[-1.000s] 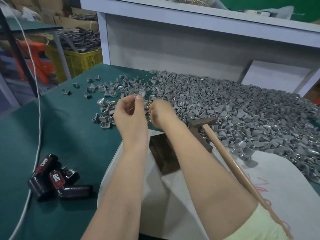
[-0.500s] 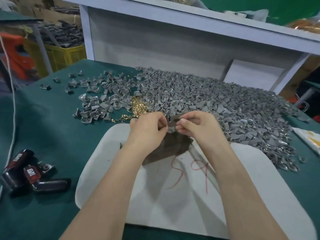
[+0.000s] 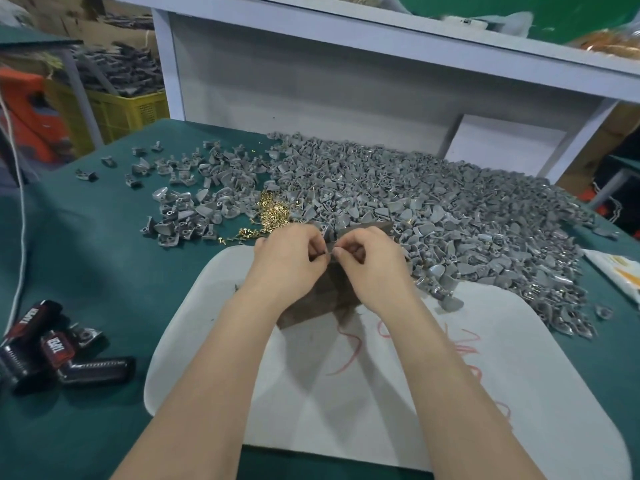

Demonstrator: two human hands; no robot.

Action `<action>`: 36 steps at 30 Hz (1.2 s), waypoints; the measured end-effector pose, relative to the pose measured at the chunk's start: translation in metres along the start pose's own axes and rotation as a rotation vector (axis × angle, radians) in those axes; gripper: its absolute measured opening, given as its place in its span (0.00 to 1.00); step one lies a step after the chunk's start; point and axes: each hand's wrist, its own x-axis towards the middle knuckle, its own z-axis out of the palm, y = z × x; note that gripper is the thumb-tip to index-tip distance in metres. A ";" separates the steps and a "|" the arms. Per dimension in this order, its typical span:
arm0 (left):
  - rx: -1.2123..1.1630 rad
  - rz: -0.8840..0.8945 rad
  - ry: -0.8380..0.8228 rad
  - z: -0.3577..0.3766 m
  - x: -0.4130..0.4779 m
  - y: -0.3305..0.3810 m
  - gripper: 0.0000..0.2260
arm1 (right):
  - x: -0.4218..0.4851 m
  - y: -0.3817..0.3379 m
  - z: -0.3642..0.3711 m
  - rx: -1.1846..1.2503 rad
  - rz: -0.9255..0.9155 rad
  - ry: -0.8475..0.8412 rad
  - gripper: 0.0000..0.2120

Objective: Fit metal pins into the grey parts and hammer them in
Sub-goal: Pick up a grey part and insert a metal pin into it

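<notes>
**Both hands meet on one small part above the block**

The left hand (image 3: 287, 263) and the right hand (image 3: 372, 261) come together fingertip to fingertip, fingers curled. Between them they pinch a small grey part (image 3: 328, 252), mostly hidden by the fingers. Whether a pin sits in it cannot be told. The hands hover just over a dark block (image 3: 311, 306), which rests on a white board (image 3: 398, 393) marked with red scribbles. The board lies on a green table (image 3: 86, 254). Beyond the hands spreads a big heap of grey parts (image 3: 433, 202), with a smaller scatter to its left. A little pile of brass pins (image 3: 273, 213) lies between them. A black and red tool (image 3: 52, 348) lies near the table's left edge.
</notes>
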 end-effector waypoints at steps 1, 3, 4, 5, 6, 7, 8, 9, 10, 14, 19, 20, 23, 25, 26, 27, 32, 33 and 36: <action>0.000 0.006 0.002 0.000 0.000 0.000 0.08 | 0.000 0.000 0.001 0.002 -0.002 0.007 0.05; -0.001 0.018 0.010 0.000 0.000 -0.001 0.07 | -0.002 -0.001 0.003 0.021 0.004 0.028 0.05; -0.003 0.022 0.012 0.000 0.000 -0.002 0.07 | -0.002 -0.001 0.004 0.031 0.013 0.035 0.05; -0.005 0.024 0.013 0.000 0.000 -0.002 0.07 | -0.003 -0.001 0.004 0.034 0.020 0.038 0.04; -0.004 0.025 0.013 0.000 0.000 -0.002 0.07 | -0.002 -0.002 0.005 0.030 0.022 0.037 0.04; -0.001 0.024 0.012 0.000 0.000 -0.002 0.07 | -0.002 -0.002 0.005 0.022 0.018 0.034 0.04; 0.003 0.021 0.011 0.000 0.000 -0.002 0.07 | -0.001 -0.002 0.004 0.014 0.013 0.030 0.04; 0.007 0.019 0.010 0.000 0.000 -0.002 0.07 | -0.001 -0.003 0.004 0.007 0.010 0.025 0.05; 0.012 0.017 0.009 0.001 0.000 -0.002 0.07 | 0.000 -0.003 0.003 -0.001 0.007 0.022 0.05; 0.037 0.023 0.011 0.001 0.001 -0.002 0.05 | 0.000 -0.006 0.001 -0.079 -0.012 0.007 0.03; 0.049 0.035 0.009 0.000 0.000 -0.001 0.04 | 0.006 -0.014 -0.005 -0.214 0.004 -0.086 0.03; 0.049 0.037 0.008 0.000 0.000 -0.001 0.04 | 0.008 -0.016 -0.007 -0.232 0.009 -0.109 0.03; 0.055 0.042 0.007 -0.001 0.000 -0.001 0.03 | 0.010 -0.023 -0.011 -0.286 0.018 -0.152 0.03; 0.061 0.041 0.007 -0.001 0.001 0.000 0.04 | 0.010 -0.025 -0.012 -0.306 0.029 -0.165 0.04; 0.061 0.042 0.008 -0.001 0.000 0.000 0.04 | 0.010 -0.026 -0.012 -0.301 0.035 -0.163 0.03; 0.062 0.042 0.010 -0.001 0.000 0.000 0.04 | 0.010 -0.026 -0.012 -0.291 0.040 -0.155 0.03; 0.063 0.038 0.024 -0.001 -0.001 0.000 0.03 | 0.008 -0.019 -0.011 -0.223 0.034 -0.135 0.04; 0.060 0.040 0.028 -0.001 -0.001 0.000 0.04 | 0.006 -0.017 -0.014 -0.187 0.032 -0.124 0.05; 0.057 0.040 0.026 -0.001 -0.002 0.001 0.05 | 0.004 0.000 -0.031 -0.132 0.143 -0.007 0.10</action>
